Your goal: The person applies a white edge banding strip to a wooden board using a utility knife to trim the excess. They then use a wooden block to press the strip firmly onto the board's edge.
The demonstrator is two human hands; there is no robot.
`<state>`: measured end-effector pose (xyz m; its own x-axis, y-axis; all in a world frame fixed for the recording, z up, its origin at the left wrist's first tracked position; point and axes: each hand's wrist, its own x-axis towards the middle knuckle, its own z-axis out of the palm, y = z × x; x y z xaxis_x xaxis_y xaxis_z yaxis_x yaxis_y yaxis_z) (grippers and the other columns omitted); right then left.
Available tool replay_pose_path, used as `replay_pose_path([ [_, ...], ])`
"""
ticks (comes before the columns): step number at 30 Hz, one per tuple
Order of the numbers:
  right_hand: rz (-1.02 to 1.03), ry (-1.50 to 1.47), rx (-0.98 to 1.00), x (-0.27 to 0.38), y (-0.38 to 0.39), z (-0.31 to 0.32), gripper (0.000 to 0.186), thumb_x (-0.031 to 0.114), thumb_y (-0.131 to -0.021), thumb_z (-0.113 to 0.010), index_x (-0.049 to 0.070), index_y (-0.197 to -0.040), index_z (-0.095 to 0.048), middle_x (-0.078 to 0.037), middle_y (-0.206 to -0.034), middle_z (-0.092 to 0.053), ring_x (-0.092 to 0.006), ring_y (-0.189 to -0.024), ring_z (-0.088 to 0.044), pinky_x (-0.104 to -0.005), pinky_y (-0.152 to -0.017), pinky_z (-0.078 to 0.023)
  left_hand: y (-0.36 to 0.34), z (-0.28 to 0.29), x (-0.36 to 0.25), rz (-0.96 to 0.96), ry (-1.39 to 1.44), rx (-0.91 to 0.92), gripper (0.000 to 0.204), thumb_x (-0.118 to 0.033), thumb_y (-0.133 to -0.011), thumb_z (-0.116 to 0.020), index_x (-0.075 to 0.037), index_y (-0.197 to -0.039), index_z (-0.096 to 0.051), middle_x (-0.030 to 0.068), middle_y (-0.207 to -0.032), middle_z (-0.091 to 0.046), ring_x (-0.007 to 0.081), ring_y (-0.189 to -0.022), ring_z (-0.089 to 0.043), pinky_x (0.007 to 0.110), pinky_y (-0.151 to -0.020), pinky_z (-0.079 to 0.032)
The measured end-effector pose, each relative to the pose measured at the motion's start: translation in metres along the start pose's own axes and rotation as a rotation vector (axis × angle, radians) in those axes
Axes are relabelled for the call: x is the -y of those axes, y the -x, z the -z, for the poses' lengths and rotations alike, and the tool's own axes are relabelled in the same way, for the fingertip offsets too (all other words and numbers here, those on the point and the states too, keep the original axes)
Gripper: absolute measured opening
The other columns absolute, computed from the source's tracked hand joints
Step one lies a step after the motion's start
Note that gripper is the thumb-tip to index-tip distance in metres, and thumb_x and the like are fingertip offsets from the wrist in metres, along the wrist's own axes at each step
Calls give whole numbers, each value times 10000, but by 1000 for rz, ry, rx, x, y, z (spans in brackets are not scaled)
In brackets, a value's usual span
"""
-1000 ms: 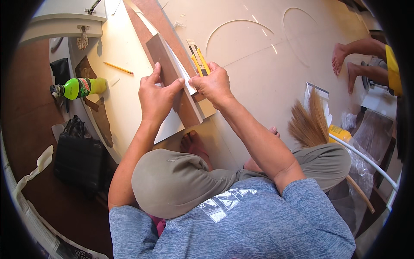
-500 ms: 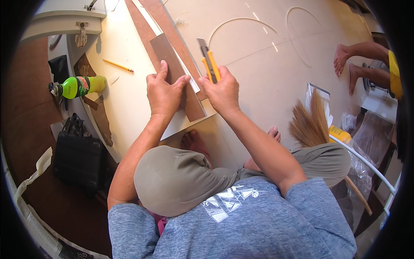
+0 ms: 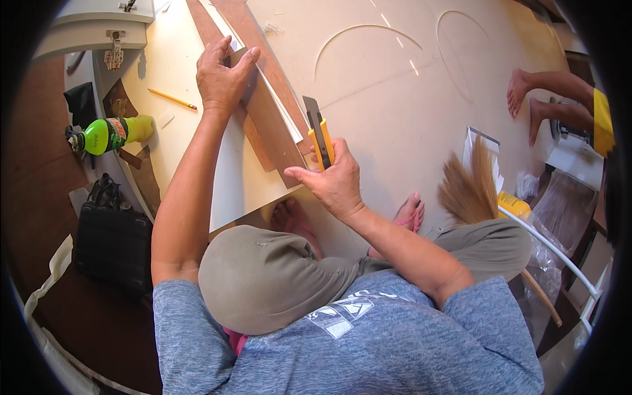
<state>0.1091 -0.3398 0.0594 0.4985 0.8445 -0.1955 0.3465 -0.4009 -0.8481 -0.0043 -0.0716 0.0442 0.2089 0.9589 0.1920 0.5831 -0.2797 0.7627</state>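
Observation:
My left hand (image 3: 220,76) grips the far end of a long brown strip (image 3: 280,135), its thumb and forefinger on either side. That strip lies over other reddish-brown strips (image 3: 238,16) and a thin white strip (image 3: 284,113) on a pale board (image 3: 227,184). In my right hand (image 3: 337,187) is a yellow utility knife (image 3: 321,138), its blade out and pointing away from me. My right thumb stretches toward the near end of the brown strip; whether it touches cannot be made out.
A pencil (image 3: 172,99) lies on the board's left. Beyond it are a green bottle (image 3: 118,133) and a black case (image 3: 113,247). A broom (image 3: 471,184) and a yellow container (image 3: 513,205) are at the right. Another person's feet (image 3: 519,92) show at the far right.
My left hand has slid from the middle of the brown strip to its far end. My right hand, with the knife, has come nearer to me.

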Motion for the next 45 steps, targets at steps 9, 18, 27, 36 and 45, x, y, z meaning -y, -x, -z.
replay_pose_path([
  [9, -330, -432, 111, -1, 2, 5, 511, 181, -820, -963, 24, -1135, -591, -56, -1017, -726, -126, -874, -725, -319, -830, -619, 3, -21, 29, -91, -60, -178, 361, -335, -849, -842, -78, -1103, -850, 110, -1375, -746, 332, -1447, -569, 428, -1222, -453],
  [18, -229, -427, 70, -8, 5, 3, 376, 147, -875, -922, 65, -1067, -609, -22, -941, -705, -85, -840, -671, -284, -779, -586, 4, -21, 24, -47, 11, -173, 350, -297, -846, -847, -65, -1108, -846, 115, -1371, -752, 326, -1466, -557, 426, -1232, -441],
  [27, -247, -473, 88, -3, 2, 10, 314, 118, -915, -883, 68, -1080, -620, -20, -937, -707, -94, -852, -676, -284, -791, -587, 3, -20, 31, -81, 17, -187, 342, -289, -847, -854, -62, -1102, -849, 122, -1346, -767, 328, -1444, -586, 437, -1224, -451],
  [36, -249, -411, 77, -11, -2, 14, 287, 135, -940, -856, 68, -1118, -641, -13, -936, -719, -87, -833, -669, -282, -778, -569, 2, -22, 30, -89, -24, -192, 346, -298, -851, -858, -56, -1098, -845, 123, -1334, -771, 334, -1433, -595, 437, -1218, -457],
  [45, -242, -424, 69, -11, -2, 13, 254, 134, -949, -844, 68, -1109, -658, -1, -936, -730, -69, -811, -648, -272, -771, -556, 3, -21, 29, -91, -8, -199, 333, -290, -855, -859, -57, -1093, -845, 132, -1319, -774, 337, -1425, -603, 436, -1208, -468],
])
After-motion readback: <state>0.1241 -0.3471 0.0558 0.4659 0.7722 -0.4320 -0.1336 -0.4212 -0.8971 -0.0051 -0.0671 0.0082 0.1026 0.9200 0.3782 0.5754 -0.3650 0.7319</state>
